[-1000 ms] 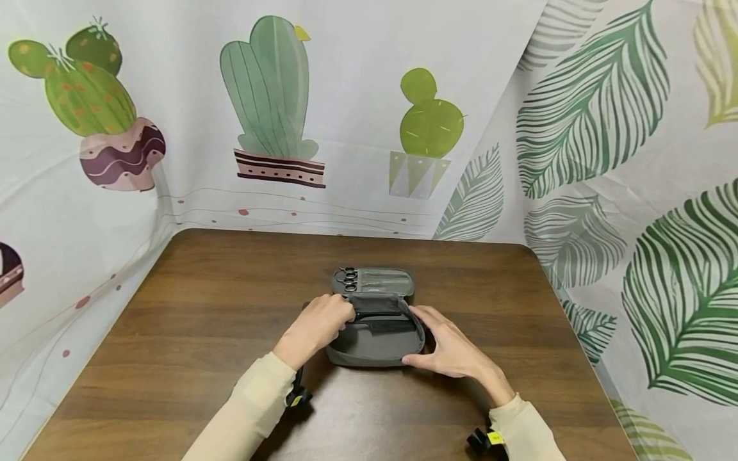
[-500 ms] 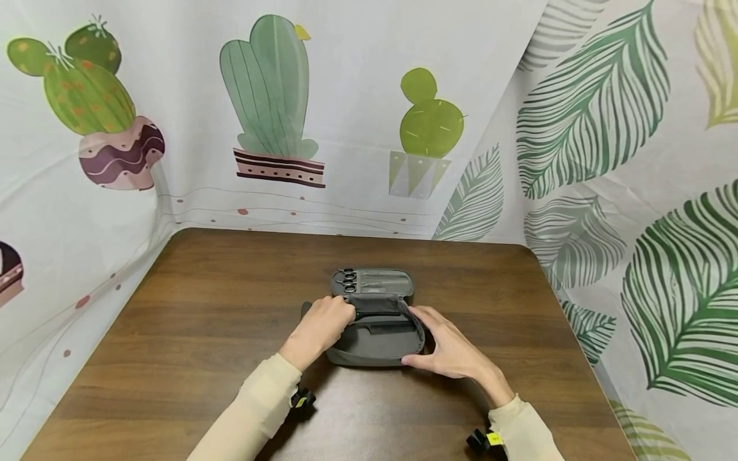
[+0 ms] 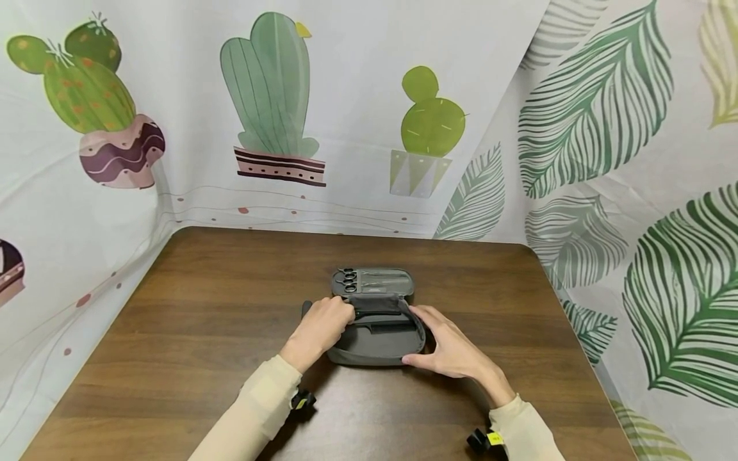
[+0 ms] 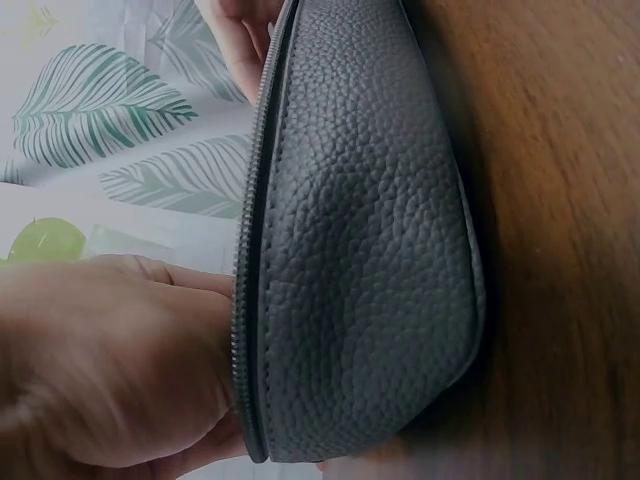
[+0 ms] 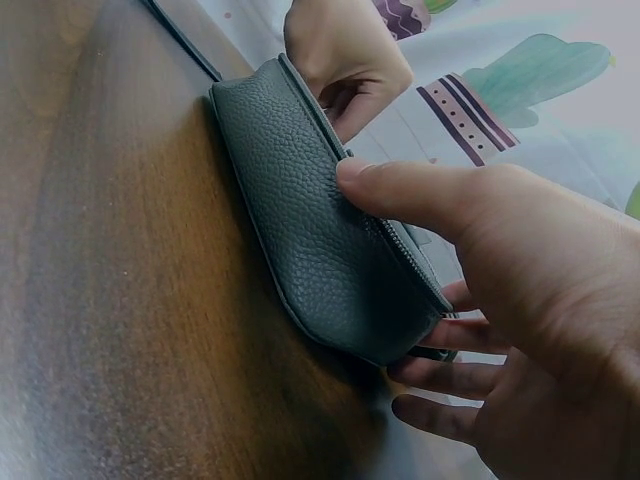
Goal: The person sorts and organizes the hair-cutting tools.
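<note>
A grey pebbled-leather zip case (image 3: 369,360) lies unzipped on the table, its lid (image 3: 408,282) folded back. Several scissors (image 3: 349,280) sit in the lid's left side. My left hand (image 3: 319,326) reaches over the left end into the case with fingers curled. From its fingertips a long thin black tool (image 3: 380,314) runs rightward along the back wall; the fingers' hold is mostly hidden. A black comb (image 3: 392,327) lies in front of that tool. My right hand (image 5: 520,260) grips the case's right end, thumb on the front zip edge, fingers behind.
The brown wooden table (image 3: 202,358) stretches out around the case. A dark strap (image 3: 306,308) sticks out beyond the left hand. Printed curtains (image 3: 357,115) with cacti and leaves hang behind the table and along its sides.
The left forearm and wrist have shifted slightly to the right, uncovering more of the strap. The right hand and the case stay almost where they were.
</note>
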Demonstrator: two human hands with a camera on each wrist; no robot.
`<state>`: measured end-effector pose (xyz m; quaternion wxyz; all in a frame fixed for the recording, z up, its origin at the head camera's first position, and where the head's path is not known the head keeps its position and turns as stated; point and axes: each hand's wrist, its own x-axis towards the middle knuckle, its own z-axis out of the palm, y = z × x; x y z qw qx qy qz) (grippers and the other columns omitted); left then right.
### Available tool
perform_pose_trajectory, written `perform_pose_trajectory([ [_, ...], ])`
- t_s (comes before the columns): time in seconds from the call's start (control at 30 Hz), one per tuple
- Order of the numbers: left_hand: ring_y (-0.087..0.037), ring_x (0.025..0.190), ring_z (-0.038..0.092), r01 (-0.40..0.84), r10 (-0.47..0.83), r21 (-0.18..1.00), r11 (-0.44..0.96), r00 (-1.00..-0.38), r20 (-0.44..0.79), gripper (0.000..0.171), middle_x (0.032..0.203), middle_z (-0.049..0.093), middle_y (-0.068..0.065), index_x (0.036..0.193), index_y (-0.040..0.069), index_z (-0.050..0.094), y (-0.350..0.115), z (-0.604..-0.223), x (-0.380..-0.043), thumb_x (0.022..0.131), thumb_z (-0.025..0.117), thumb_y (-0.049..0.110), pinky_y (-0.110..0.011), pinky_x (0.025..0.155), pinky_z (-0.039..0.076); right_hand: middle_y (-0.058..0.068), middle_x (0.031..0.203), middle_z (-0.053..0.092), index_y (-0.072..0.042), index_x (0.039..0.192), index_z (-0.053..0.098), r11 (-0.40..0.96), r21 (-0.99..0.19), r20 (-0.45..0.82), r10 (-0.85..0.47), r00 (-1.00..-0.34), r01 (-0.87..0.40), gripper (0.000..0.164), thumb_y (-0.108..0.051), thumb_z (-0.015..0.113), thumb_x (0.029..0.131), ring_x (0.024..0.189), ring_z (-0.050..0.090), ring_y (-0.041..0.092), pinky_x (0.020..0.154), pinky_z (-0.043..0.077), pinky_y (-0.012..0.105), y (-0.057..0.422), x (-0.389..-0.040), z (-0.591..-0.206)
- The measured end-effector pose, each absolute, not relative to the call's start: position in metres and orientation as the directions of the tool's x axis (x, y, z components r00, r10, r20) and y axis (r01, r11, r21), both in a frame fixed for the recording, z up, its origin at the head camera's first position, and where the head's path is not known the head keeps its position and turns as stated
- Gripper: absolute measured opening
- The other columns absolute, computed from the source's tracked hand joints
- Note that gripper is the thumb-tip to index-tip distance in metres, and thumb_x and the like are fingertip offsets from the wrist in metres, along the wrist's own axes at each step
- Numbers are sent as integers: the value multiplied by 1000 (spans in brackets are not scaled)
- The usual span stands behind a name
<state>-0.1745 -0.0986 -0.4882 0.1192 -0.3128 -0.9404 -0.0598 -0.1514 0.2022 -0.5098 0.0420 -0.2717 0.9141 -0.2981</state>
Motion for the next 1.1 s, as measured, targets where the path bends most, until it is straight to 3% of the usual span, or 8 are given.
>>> perform_pose_trajectory([
  [0.2, -28, 57, 64, 583, 564, 40, 812, -799, 208, 27, 64, 69, -5, 61, 17, 72, -99, -488, -173, 73, 78, -7, -40, 46, 53, -2, 155, 42, -15, 160, 41, 679, -566, 85, -517, -852, -469, 102, -62, 80, 79, 137, 42, 18, 110, 42, 49, 203, -151, -510],
  [0.67, -31, 57, 64, 582, 561, -2, 813, -784, 265, 27, 67, 70, -11, 60, 17, 70, -96, -493, -173, 67, 78, -8, -44, 45, 54, -1, 154, 43, -14, 159, 42, 672, -563, 91, -529, -844, -482, 101, -62, 79, 79, 137, 42, 18, 110, 42, 49, 203, -152, -510],
  [1.1, -32, 57, 66, 590, 574, -30, 807, -772, 273, 21, 68, 70, -12, 67, 10, 75, -93, -499, -173, 76, 76, -8, -45, 46, 55, -3, 154, 42, -14, 160, 41, 673, -563, 89, -528, -845, -480, 99, -60, 79, 81, 136, 42, 16, 110, 41, 48, 202, -151, -509],
])
